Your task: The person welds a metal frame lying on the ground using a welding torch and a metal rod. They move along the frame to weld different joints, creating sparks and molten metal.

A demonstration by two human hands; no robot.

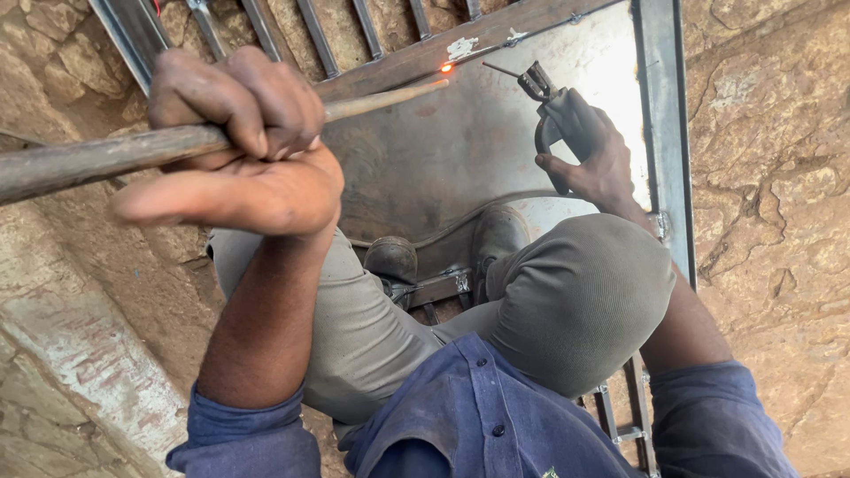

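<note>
The left hand [235, 146] is raised near on the left, fingers [257, 93] curled tight in a fist and thumb stretched out leftward, while the right hand [593, 164] reaches farther right, fingers clenched, both forearms bare.

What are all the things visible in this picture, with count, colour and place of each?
Metal rod: one, rusty brown, crossing from the left edge toward the top centre, its tip near the spark.
Spark: one, orange, on the frame bar at top centre.
Electrode holder: one, dark, upper right, with a thin rod sticking out toward the spark.
Metal sheet: one, grey, centre, inside a steel frame.
Frame bars: several, grey, top.
Stone ground: tan, right and left sides.
Shoes: two, dark, centre, standing on the sheet.
Trousers: grey-olive, centre.
Shirt: blue, bottom.
Left hand: gripping the metal rod.
Right hand: holding the electrode holder.
</note>
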